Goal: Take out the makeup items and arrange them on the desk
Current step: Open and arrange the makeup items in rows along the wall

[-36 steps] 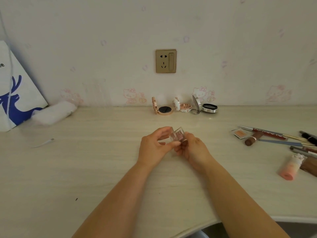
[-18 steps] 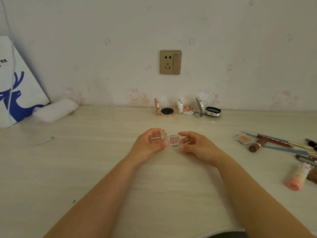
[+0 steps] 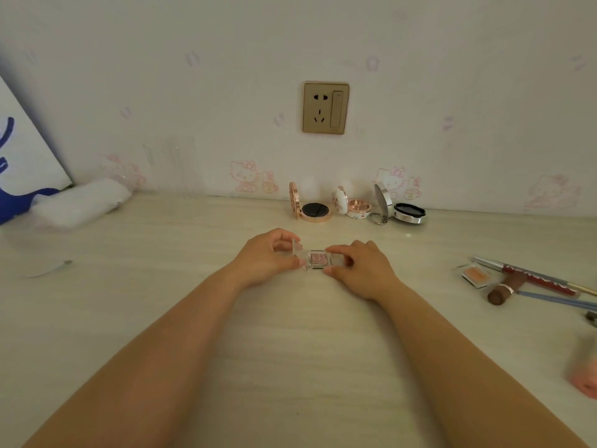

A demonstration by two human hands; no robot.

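While both hands work at mid-desk, the small clear eyeshadow case (image 3: pixel 319 259) lies on the desk (image 3: pixel 161 286), its pink pan facing up. The left hand (image 3: pixel 265 258) pinches the raised transparent lid (image 3: pixel 296 250) at the case's left edge; the right hand (image 3: pixel 358 266) pinches the base between thumb and fingers. Judgement: the step is setting the case down opened. Recommended: keep the base pressed flat and release the lid gently so it does not snap shut. The three open compacts (image 3: pixel 355 206) stand near the wall, well apart.
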